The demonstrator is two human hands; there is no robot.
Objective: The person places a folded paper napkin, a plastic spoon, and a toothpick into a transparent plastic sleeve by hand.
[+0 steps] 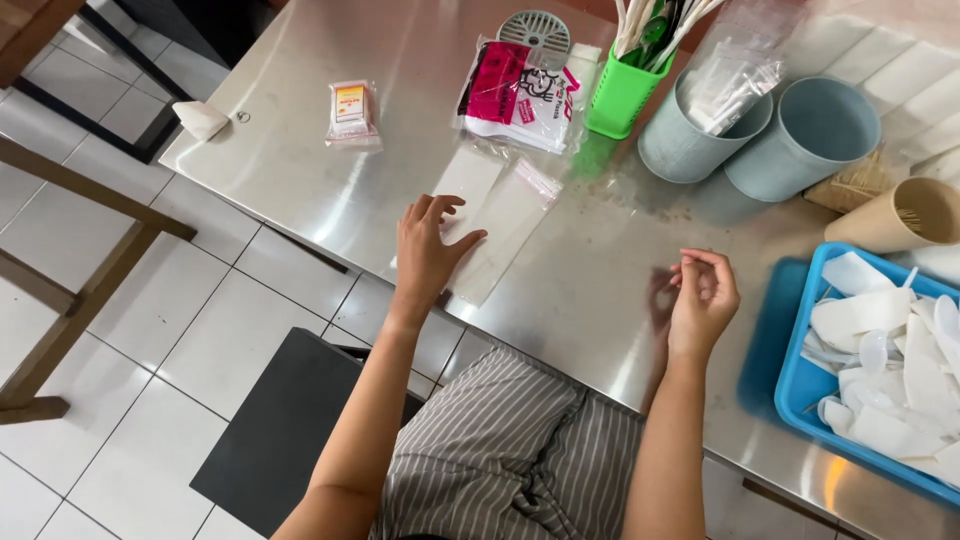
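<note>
Brushed stainless-steel table (600, 290), smooth & reflective, w/ faint smears. Left hand (427, 250) lies palm-down on it, fingers spread and loosely curved, fingertips pressing on a long, flat, clear plastic sleeve bag (505, 228). The hand isn't closed around the bag, just resting on its near-left edge. The bag runs diagonally up-right from the hand, w/ a pinkish strip at its far end; a second clear flat sleeve (463, 180) lies just beside it, to the left.

Right hand (703, 298) hovers above the table, well apart from the bags, w/ fingers curled in and thumb meeting fingertips in a pinch; can't tell if anything thin is held there.

Pkgs: small square pink-and-orange-labelled packet (351, 108) in clear wrap, far left. White folded paper scrap (201, 119) near the table's corner. Crinkly clear pack w/ magenta, black & white print (517, 95) sits beyond the sleeves, and a round grey slotted plastic disc (534, 33) lies behind it.

Bright green plastic caddy (620, 95) holds upright white sticks. Two matte blue-grey round cups (745, 130) lie side by side, the left one stuffed w/ clear wrappers. Tan cup (895, 215) lies tipped, w/ toothpicks inside. Blue plastic tray (800, 370) at right is piled w/ white plastic spoons (885, 350) & paper napkins.
</note>
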